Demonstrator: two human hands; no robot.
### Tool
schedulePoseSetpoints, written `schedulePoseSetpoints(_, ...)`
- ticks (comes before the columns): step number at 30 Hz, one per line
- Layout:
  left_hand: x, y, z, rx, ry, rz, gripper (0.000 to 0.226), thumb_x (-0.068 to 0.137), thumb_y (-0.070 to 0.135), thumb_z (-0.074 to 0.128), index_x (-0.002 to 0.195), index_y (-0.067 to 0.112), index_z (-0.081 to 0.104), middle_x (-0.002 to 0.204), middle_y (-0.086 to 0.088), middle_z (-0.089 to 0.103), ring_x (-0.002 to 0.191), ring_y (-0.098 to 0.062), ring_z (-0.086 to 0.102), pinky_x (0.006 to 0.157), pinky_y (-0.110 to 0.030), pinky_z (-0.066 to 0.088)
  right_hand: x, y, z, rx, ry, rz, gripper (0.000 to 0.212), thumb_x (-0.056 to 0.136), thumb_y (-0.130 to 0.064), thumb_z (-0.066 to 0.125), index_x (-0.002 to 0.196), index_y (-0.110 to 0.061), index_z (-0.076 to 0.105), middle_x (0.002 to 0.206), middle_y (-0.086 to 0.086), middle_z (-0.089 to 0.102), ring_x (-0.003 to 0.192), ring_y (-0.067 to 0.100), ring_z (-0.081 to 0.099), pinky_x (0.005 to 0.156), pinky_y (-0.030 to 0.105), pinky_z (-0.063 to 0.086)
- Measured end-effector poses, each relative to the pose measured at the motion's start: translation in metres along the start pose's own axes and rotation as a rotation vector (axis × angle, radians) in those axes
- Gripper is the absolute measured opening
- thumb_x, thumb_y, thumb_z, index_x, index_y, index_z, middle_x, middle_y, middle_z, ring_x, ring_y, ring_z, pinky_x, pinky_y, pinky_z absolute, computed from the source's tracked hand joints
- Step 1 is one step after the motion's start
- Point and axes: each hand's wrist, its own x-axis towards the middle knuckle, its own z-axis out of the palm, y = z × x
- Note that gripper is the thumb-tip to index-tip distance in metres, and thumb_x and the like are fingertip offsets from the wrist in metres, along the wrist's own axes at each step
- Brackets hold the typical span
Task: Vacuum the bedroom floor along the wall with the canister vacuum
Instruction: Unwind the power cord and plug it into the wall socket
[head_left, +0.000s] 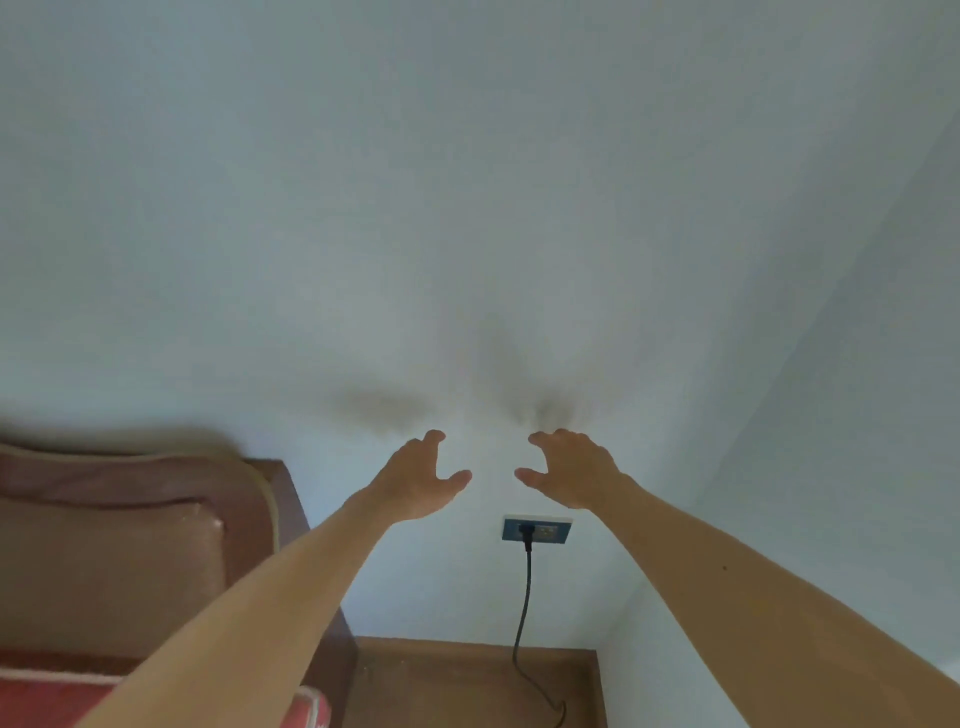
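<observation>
The left hand (426, 475) and right hand (569, 470) hover empty, fingers loosely curled; the canister vacuum is unseen; its presumed black cord (524, 597) drops from the blue-grey socket (551, 530) below them to the wooden floor (441, 680).

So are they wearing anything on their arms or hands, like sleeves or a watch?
No. The left arm and right arm are bare, with no sleeves in view. The left hand and right hand have no gloves, and no watch, bracelet or ring shows. One small dark spot sits on the right arm.
</observation>
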Motion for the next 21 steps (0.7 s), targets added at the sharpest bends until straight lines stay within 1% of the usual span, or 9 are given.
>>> schedulePoseSetpoints(5, -0.031, 0.039, -0.095, 0.188, 0.068, -0.005, 0.085, 0.09, 0.061, 0.053, 0.154, 0.016, 0.018, 0.149, -0.012, 0.037, 0.139, -0.03, 0.036, 0.111, -0.044, 0.037, -0.029, -0.017, -0.105, -0.09, 0.088, -0.089, 0.068, 0.094, -0.06, 0.047, 0.149, -0.022, 0.035, 0.143, 0.008, 0.047, 0.131, 0.031, 0.045, 0.104, 0.045, 0.04)
schedulePoseSetpoints(11, -0.083, 0.075, -0.174, 0.417, 0.164, -0.057, 0.087, 0.09, 0.065, 0.05, 0.154, 0.015, 0.02, 0.151, -0.012, 0.036, 0.139, -0.033, 0.038, 0.111, -0.047, 0.035, -0.061, -0.028, -0.205, -0.115, 0.196, -0.172, 0.076, 0.091, -0.063, 0.05, 0.149, -0.018, 0.031, 0.142, 0.009, 0.048, 0.131, 0.03, 0.046, 0.103, 0.045, 0.04)
schedulePoseSetpoints(16, -0.14, 0.094, -0.211, 0.503, 0.245, -0.151, 0.086, 0.091, 0.066, 0.048, 0.154, 0.017, 0.019, 0.152, -0.011, 0.034, 0.139, -0.032, 0.038, 0.112, -0.046, 0.034, -0.088, -0.03, -0.253, -0.15, 0.261, -0.254, 0.078, 0.091, -0.065, 0.049, 0.148, -0.016, 0.03, 0.142, 0.01, 0.047, 0.131, 0.03, 0.045, 0.102, 0.047, 0.041)
schedulePoseSetpoints(21, -0.202, 0.101, -0.222, 0.471, 0.323, -0.223, 0.084, 0.092, 0.064, 0.049, 0.154, 0.016, 0.02, 0.152, -0.011, 0.035, 0.138, -0.032, 0.038, 0.11, -0.046, 0.038, -0.121, -0.033, -0.273, -0.2, 0.292, -0.371, 0.08, 0.091, -0.066, 0.049, 0.15, -0.017, 0.027, 0.142, 0.01, 0.047, 0.13, 0.031, 0.045, 0.102, 0.046, 0.041)
